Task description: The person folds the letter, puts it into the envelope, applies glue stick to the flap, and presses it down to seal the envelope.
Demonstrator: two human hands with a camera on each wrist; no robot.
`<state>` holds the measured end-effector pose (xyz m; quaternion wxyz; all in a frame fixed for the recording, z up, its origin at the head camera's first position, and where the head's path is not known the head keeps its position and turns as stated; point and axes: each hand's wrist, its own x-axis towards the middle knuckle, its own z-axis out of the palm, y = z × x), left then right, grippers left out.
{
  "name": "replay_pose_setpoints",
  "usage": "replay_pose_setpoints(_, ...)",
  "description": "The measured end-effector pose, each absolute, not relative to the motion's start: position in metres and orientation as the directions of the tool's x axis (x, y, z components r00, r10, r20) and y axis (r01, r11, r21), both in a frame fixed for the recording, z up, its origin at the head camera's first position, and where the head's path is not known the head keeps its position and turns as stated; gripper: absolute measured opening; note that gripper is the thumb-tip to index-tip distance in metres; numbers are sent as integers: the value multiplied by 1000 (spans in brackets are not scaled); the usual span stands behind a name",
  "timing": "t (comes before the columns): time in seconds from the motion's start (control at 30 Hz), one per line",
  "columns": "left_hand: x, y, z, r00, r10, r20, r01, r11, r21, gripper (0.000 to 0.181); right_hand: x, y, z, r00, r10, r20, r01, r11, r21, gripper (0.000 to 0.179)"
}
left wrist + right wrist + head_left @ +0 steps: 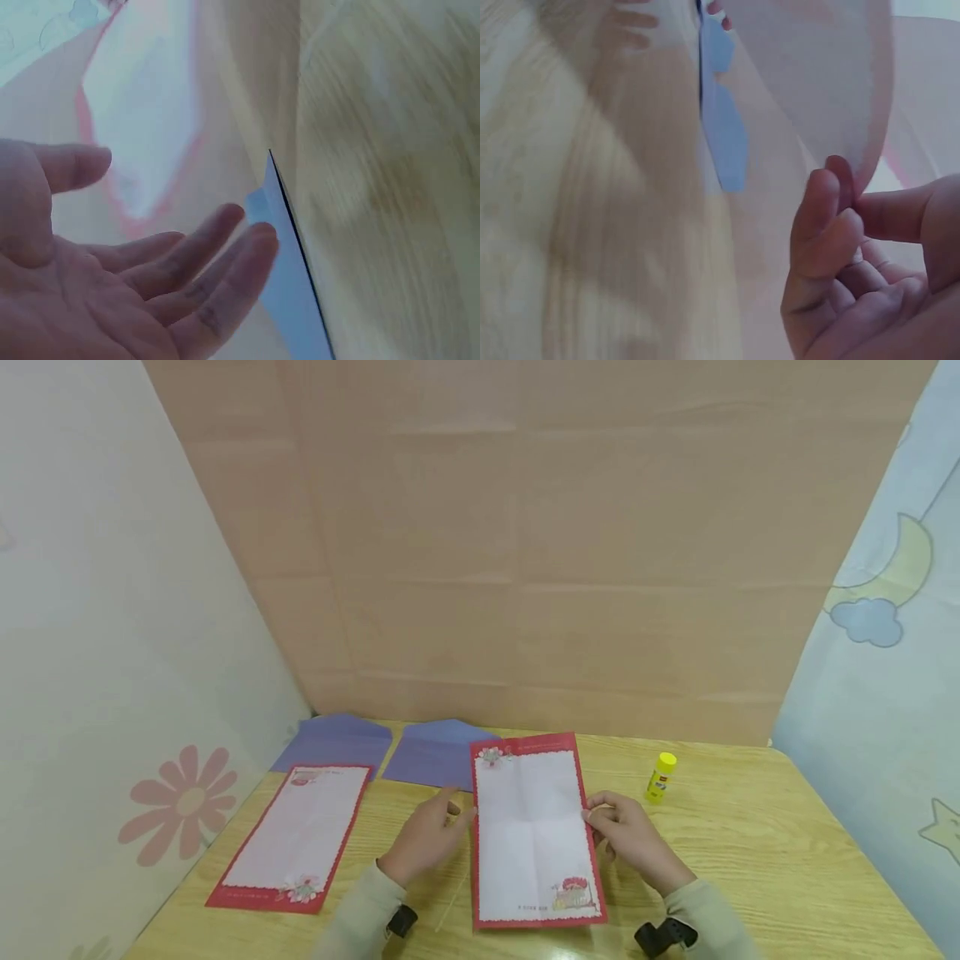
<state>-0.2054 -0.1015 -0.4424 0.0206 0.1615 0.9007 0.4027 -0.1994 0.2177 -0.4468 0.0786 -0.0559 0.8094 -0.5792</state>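
Observation:
A sheet of letter paper (534,839) with a red border, a white middle and fold creases is held up at the table's centre. My right hand (633,839) pinches its right edge between thumb and fingers; the right wrist view shows the paper (840,82) curving away from that pinch. Beside the left edge is my left hand (427,837). In the left wrist view this left hand (127,277) has its fingers loosely spread, with nothing gripped. A second red-bordered sheet (296,835) lies flat on the table, left of my left hand.
Two purple envelopes, a left one (337,743) and a right one (435,756), lie at the back left of the wooden table (757,852). A yellow glue stick (660,777) stands at the right. Brown paper (517,543) covers the wall behind, and patterned panels flank both sides.

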Motion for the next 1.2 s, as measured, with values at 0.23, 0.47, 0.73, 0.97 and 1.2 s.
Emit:
replay_pose_setpoints(0.23,-211,-104,-443,-919,389,59,229,408,884,46,-201,223,-439,-984,-173,-42,-3,255,-967,32)
replay_pose_setpoints(0.47,-213,-99,-439,-916,397,57,159,229,960,40,-200,224,-435,-985,-161,-62,26,218,-976,38)
replay_pose_setpoints(0.73,-213,-97,-437,-914,399,78,161,180,970,33,-200,229,-435,-983,-179,-49,12,202,-979,34)
replay_pose_setpoints(0.97,-214,-97,-438,-908,414,66,144,162,976,22,-199,230,-435,-985,-169,-37,4,191,-982,33)
replay_pose_setpoints(1.2,-215,-96,-438,-910,407,81,161,166,973,22,-197,230,-432,-984,-179,-22,-8,165,-986,24)
